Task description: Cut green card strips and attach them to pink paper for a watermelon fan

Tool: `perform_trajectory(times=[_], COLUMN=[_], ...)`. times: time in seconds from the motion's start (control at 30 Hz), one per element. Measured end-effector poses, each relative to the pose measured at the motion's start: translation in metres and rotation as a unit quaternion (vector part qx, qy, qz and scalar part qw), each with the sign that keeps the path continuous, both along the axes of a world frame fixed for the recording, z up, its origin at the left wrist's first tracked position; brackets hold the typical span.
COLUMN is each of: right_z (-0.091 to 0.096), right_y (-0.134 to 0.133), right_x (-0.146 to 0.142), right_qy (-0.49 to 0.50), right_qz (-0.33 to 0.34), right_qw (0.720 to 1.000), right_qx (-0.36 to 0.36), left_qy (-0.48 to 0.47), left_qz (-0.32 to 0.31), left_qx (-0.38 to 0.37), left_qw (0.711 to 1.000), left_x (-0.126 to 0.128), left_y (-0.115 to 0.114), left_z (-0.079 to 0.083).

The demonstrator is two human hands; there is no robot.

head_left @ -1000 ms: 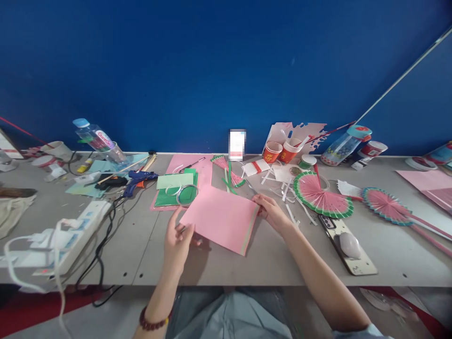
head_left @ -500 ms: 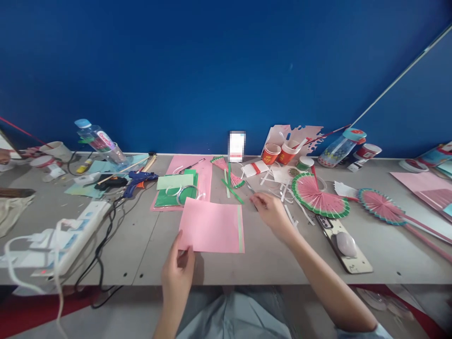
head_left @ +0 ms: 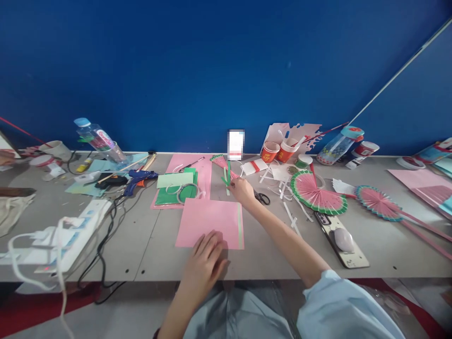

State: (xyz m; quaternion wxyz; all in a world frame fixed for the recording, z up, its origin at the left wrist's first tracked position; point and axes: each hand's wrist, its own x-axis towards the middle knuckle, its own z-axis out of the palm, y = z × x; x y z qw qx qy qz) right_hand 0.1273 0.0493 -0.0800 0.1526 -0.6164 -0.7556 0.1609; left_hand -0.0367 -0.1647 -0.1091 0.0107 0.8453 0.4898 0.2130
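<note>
My left hand lies over the lower edge of a pink paper sheet, its fingers stretched out on it. Along the sheet's right side runs a pale green strip. Farther back, my right hand pinches at a dark green paper strip, its fingertips closed and partly hidden. A pale green strip lies close by these fingers. Behind the hand is a small folded pink paper fan, partly covered. Black-handled scissors rest just right of my right wrist.
Green sheets and tape rolls lie at left, beside a blue glue gun. White paper scraps, watermelon fans and a phone with a mouse on it are at right. Red paper cups stand behind.
My left hand has moved from the sheet's left corner to lie flat on its lower middle. My right hand has gone left from the scissors, now uncovered, to the green strips.
</note>
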Motion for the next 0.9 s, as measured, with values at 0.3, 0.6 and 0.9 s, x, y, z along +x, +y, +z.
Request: perform_trajectory(times=[0.3,0.6,0.9], right_z=[-0.007,-0.009,-0.006], right_y=[0.004,0.003,0.004], right_x=[0.001,0.002,0.008], right_qy=[-0.006,-0.031,-0.039], right_qz=[-0.018,0.014,0.045], right_qw=[1.0,0.999,0.998], right_qx=[-0.005,0.015,0.017], left_qy=[-0.018,0.001,0.005], left_qz=[0.024,0.015,0.003], left_qx=[-0.02,-0.037,-0.033], left_qw=[0.999,0.999,0.999], left_x=[0.035,0.043,0.039], left_y=[-0.004,-0.01,-0.009], left_z=[0.0,-0.002,0.003])
